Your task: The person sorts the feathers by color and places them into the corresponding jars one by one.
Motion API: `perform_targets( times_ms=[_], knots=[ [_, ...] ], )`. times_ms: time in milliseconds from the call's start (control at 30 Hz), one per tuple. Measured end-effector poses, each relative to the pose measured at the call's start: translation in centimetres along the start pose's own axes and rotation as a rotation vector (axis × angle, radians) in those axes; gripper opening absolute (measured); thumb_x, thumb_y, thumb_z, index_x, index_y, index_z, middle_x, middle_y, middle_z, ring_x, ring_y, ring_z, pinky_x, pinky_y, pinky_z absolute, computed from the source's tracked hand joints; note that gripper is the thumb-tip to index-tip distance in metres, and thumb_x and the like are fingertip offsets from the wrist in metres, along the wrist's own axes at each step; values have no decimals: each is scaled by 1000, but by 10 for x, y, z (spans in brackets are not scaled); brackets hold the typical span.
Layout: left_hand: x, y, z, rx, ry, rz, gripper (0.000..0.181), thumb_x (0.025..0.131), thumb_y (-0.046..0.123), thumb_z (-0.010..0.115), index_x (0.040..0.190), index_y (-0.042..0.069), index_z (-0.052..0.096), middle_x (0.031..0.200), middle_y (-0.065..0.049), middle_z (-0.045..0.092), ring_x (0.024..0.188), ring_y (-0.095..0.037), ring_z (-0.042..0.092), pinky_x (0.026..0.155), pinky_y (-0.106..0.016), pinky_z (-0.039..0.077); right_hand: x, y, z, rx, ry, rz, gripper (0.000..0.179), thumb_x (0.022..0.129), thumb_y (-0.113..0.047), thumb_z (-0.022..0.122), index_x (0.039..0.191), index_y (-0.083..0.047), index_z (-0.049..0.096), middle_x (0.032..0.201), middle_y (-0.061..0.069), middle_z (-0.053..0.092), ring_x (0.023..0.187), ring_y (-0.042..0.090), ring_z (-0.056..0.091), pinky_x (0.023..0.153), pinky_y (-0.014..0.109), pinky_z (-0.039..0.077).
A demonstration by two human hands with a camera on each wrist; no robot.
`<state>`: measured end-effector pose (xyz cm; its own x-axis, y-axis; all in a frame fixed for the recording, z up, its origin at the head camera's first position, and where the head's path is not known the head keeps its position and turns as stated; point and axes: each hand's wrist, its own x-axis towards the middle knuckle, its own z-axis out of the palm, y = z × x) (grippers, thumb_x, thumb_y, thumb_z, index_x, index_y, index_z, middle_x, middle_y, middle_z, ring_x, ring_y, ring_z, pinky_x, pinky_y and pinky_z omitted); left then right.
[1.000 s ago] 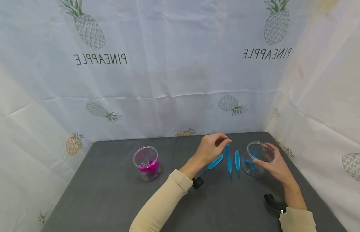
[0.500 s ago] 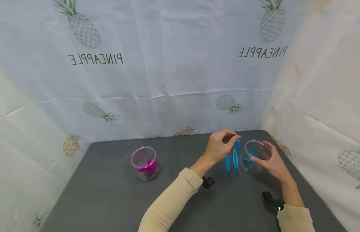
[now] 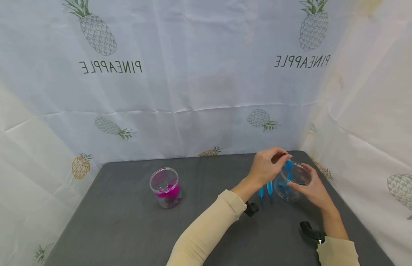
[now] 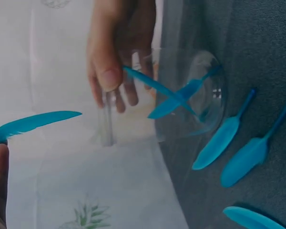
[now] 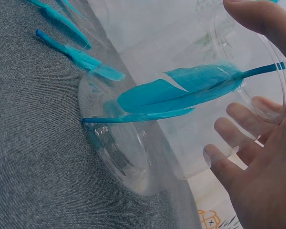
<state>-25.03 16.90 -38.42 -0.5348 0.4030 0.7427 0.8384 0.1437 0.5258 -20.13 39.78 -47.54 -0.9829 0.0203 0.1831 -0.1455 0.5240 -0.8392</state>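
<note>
My left hand point(image 3: 268, 164) pinches a blue feather point(image 4: 35, 123) by one end, over the mouth of a clear plastic jar point(image 3: 291, 199). Around that jar's rim and side curl the thumb and fingers of my right hand point(image 3: 313, 186). Two blue feathers lie crossed inside it, one of them a broad feather point(image 5: 181, 90) in the right wrist view. On the cloth beside the jar are more loose feathers point(image 4: 219, 143), partly hidden by my left hand in the head view.
A second clear jar point(image 3: 165, 201) with bright pink feathers point(image 3: 171, 191) in it stands left of centre on the dark grey table point(image 3: 126, 221). Pineapple-print fabric point(image 3: 206, 85) hangs close behind the table and along its sides.
My left hand has picked a blue feather up off the table and carried it rightward until it hangs over the jar. My right hand keeps its hold on the jar.
</note>
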Motion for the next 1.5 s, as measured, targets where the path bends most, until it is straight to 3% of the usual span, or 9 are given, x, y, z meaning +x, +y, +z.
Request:
perform_targets(
  times_ms=[267,533,967,1167,1500],
  knots=[
    [-11,-8,25,178,-133,-25,16,102,22,64,109,12,74,92,4,71,75,3,56,68,-3,41,-1,1,-1,8,-5,-2,101,96,-23,74,161,-4,-1,161,29,15,145,52,22,96,2,38],
    [-23,-13,38,287,-177,-18,21,101,26,65,114,12,76,96,5,72,77,3,59,68,-2,41,0,2,-1,41,-13,-5,101,96,-21,74,160,-1,-1,159,34,15,142,60,22,82,3,44],
    [-28,-18,40,314,-215,37,27,100,26,67,121,12,75,97,4,74,76,1,61,67,-3,41,0,2,-1,41,-18,-3,102,96,-21,74,161,-3,-3,160,34,14,142,60,22,82,4,44],
    [-26,-17,35,291,-251,23,23,100,26,66,116,12,77,96,5,73,79,1,60,70,-3,41,-1,1,-1,35,-16,-8,102,95,-21,74,160,-2,-2,159,34,15,142,59,22,83,4,45],
    [-22,-13,28,255,-303,-27,25,104,24,61,122,11,73,105,3,72,89,-2,63,78,-2,41,0,1,-1,-2,-7,3,102,95,-24,75,160,-1,-1,160,32,17,143,56,23,88,9,47]
  ],
)
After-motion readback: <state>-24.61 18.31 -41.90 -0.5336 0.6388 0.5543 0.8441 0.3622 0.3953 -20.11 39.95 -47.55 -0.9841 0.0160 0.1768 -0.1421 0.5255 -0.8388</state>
